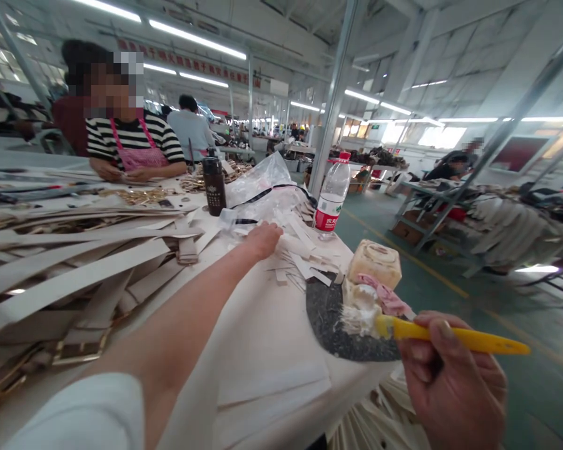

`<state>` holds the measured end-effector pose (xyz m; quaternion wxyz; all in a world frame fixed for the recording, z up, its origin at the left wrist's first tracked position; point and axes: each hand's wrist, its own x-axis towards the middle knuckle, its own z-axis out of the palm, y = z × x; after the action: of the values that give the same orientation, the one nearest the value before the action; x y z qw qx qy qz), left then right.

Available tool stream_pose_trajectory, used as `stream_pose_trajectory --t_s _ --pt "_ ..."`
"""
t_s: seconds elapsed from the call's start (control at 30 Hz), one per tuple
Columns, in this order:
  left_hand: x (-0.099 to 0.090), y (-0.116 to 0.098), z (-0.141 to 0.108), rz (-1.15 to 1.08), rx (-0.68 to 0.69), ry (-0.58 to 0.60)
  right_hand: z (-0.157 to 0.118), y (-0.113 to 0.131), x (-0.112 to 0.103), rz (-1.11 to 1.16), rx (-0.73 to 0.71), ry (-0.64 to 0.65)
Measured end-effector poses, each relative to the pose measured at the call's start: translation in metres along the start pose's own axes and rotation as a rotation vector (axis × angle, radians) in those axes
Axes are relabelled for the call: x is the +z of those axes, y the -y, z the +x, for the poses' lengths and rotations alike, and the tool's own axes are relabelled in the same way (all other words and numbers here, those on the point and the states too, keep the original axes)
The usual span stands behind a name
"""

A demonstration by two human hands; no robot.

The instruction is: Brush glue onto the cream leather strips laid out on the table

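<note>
My right hand [455, 375] is closed around the yellow handle of a brush [478, 340]. The brush's white-coated bristles lie over a dark mat [326, 319], beside an open container [373, 265] with white paste and a pink cloth [385, 294] at its mouth. Stretched forward across the white tabletop [258, 325], my left hand [264, 240] reaches a pile of pale strips [304, 253]. Its fingers are bent downward, and whatever is under the fingertips is hidden. Several flat pale pieces [276, 387] lie on the near part of the table.
Many pale straps [75, 269] with gold buckles cover the left side. A dark bottle [214, 186], a clear plastic bag [267, 178] and a red-capped water bottle [331, 197] stand or lie beyond my left hand. A person in a striped top [164, 140] sits across the table.
</note>
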<state>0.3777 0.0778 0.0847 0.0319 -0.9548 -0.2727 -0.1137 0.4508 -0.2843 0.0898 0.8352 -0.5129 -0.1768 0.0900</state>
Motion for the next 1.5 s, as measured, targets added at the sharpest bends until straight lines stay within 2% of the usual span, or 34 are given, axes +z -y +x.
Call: stream_pose_trajectory --t_s 0.1,0.2,0.27,0.37,0.47,0.6,0.73,0.8,0.87,1.0,1.13,1.33,1.5 --pt "0.020 0.002 0.020 0.042 0.060 0.070 0.004 -0.003 -0.001 -0.048 -0.008 -0.015" --pt "0.030 0.002 0.026 0.094 0.094 0.067 0.008 -0.008 -0.003 -0.063 -0.002 0.002" --pt "0.029 0.001 0.026 0.128 0.121 0.041 0.009 -0.010 -0.004 -0.061 0.019 0.007" --pt "0.014 -0.004 0.019 0.180 0.179 0.008 0.008 -0.009 -0.004 -0.054 0.019 -0.001" --pt "-0.006 -0.016 -0.005 0.216 0.257 -0.025 0.007 -0.003 -0.009 -0.033 -0.033 0.009" --pt "-0.022 -0.036 -0.075 0.322 0.442 -0.064 0.008 0.006 -0.021 0.003 -0.134 0.063" --pt "-0.018 -0.049 -0.157 0.236 0.505 -0.023 0.005 0.010 -0.028 -0.025 -0.136 0.106" --pt "-0.011 -0.052 -0.187 0.150 0.471 0.006 0.000 0.010 -0.029 -0.035 -0.112 0.119" --pt "-0.005 -0.054 -0.206 0.061 0.420 0.044 -0.005 0.009 -0.027 -0.042 -0.094 0.139" --pt "0.000 -0.061 -0.224 -0.084 0.373 0.094 -0.014 0.005 -0.024 -0.028 -0.053 0.166" --pt "0.001 -0.065 -0.233 -0.132 0.379 0.121 -0.018 0.003 -0.022 -0.014 -0.034 0.180" --pt "0.003 -0.062 -0.236 -0.152 0.438 0.098 -0.025 0.005 -0.022 -0.024 -0.014 0.195" --pt "0.002 -0.063 -0.236 -0.184 0.456 0.131 -0.027 0.006 -0.020 -0.041 -0.010 0.216"
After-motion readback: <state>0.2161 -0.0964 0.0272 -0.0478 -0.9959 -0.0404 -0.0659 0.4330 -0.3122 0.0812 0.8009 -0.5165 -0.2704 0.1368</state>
